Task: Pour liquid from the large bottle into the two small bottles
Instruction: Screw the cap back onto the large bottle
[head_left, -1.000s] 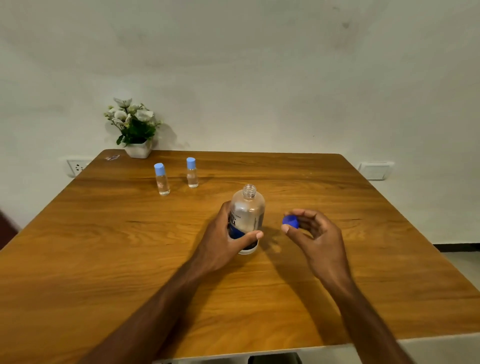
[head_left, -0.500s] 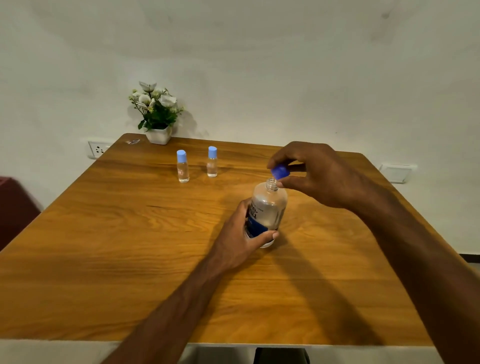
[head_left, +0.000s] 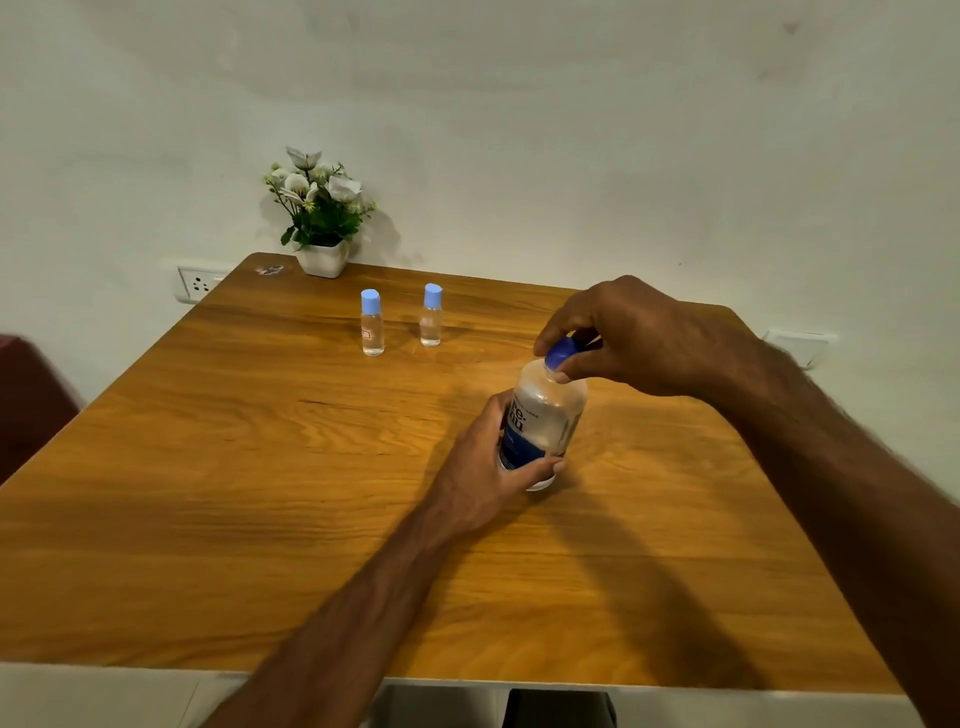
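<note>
The left hand (head_left: 483, 467) grips the large bottle (head_left: 543, 421) upright on the tabletop (head_left: 260, 467), the right hand (head_left: 634, 338) pinches its blue cap (head_left: 563, 353) at the neck, and both small bottles (head_left: 372, 323) stand capped, apparently awaiting filling.

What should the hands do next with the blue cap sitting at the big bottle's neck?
Probably twist the blue cap down with the right hand while the left hand steadies the large bottle. The cap sits at the neck, pinched by the fingertips, and the two small bottles stand capped, apart from both hands, near the table's far edge.
</note>
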